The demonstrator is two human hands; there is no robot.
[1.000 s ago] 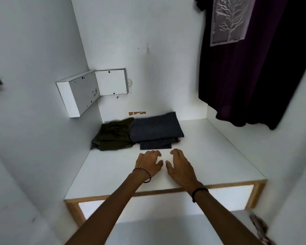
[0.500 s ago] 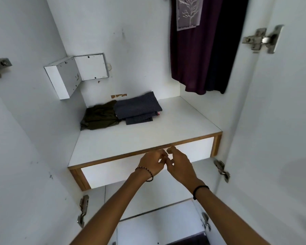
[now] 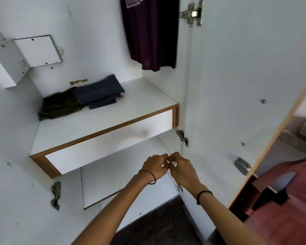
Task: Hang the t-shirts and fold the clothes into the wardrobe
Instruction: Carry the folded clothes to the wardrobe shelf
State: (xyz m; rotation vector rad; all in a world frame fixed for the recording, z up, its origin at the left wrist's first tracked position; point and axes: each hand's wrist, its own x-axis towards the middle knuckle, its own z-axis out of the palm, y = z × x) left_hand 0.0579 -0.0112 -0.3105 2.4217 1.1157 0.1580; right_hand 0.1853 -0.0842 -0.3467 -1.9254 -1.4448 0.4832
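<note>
Folded grey clothes [image 3: 99, 91] at the back left of the wardrobe shelf [image 3: 131, 110], overlapping an olive garment [image 3: 60, 105]. Above right, maroon t-shirt [image 3: 141, 32] hanging. Lower down in front, left hand [image 3: 155, 167] and right hand [image 3: 183, 171] with curled fingertips touching; anything pinched, cannot tell.

Domestic bedroom storage: a white laminate wardrobe [image 3: 95, 32] with its door [image 3: 237, 85] standing open on metal hinges [image 3: 193, 14]. A dark t-shirt [image 3: 143, 32] hangs above a wood-edged shelf [image 3: 131, 110] bearing folded clothes [image 3: 99, 91]; reddish wooden furniture [image 3: 290, 218] shows beyond the door.
</note>
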